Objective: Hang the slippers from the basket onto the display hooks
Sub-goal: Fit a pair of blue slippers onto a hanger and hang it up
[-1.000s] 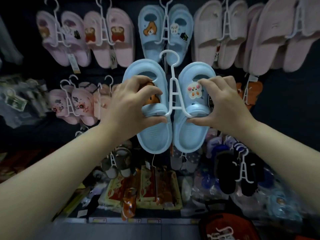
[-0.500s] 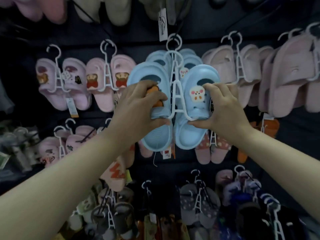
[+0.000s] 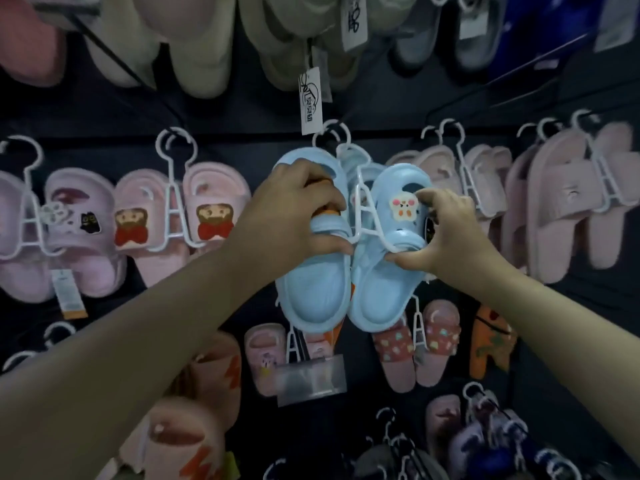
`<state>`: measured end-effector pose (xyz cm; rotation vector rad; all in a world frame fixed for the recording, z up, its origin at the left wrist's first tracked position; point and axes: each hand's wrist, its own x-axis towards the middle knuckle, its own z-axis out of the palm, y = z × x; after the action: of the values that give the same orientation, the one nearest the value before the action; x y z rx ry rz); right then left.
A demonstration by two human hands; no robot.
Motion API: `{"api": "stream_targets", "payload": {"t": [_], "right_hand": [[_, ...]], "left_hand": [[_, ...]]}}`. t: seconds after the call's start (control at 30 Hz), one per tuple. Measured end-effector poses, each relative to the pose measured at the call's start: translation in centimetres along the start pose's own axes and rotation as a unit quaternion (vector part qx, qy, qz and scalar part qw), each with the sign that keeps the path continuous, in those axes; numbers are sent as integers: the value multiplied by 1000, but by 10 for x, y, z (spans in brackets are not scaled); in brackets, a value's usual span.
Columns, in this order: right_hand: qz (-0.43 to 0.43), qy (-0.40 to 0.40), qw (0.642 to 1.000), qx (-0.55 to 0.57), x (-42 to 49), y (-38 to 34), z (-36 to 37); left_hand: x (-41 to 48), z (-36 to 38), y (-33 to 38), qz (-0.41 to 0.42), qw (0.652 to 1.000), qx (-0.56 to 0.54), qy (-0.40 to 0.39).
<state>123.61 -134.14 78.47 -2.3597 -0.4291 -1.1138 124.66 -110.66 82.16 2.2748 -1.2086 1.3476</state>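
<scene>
Head view: left grip was wrapped round the left shoe of the blue slippers, and right grip pinched the right shoe. The pair sat on a white hanger, held up at the display wall between rows of pink slippers.

A white paper tag hangs below the top row of beige slippers. At left, a pink pair with bear charms hangs beside a lilac pair. At lower right hangs an orange slipper.
</scene>
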Motion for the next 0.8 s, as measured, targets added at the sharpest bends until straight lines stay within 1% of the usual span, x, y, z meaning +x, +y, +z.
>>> {"api": "stream_targets", "payload": {"t": [0.13,0.17,0.3,0.37,0.43,0.53,0.63,0.8], "right_hand": [[10,39,999,-19,10,-4,-4],[20,38,999,-21,11,-4,-2],[49,42,996,-54,7,1,8],[56,44,996,-59,9,4,10],[52,51,996,-58,16,4,9],[21,59,996,-62,33,0,6],[-9,20,998,-62,49,-2,4],[-34,-78,993,-87,53,-4,16]], "left_hand": [[13,-1,-8,48,996,51,46],[14,0,-9,49,996,63,44],[14,8,-8,31,994,100,-10],[17,10,-10,31,993,111,-9],[22,11,-14,39,992,117,10],[26,9,-22,38,989,136,41],[23,8,-32,23,985,164,36],[4,21,-37,-33,984,174,-32]]}}
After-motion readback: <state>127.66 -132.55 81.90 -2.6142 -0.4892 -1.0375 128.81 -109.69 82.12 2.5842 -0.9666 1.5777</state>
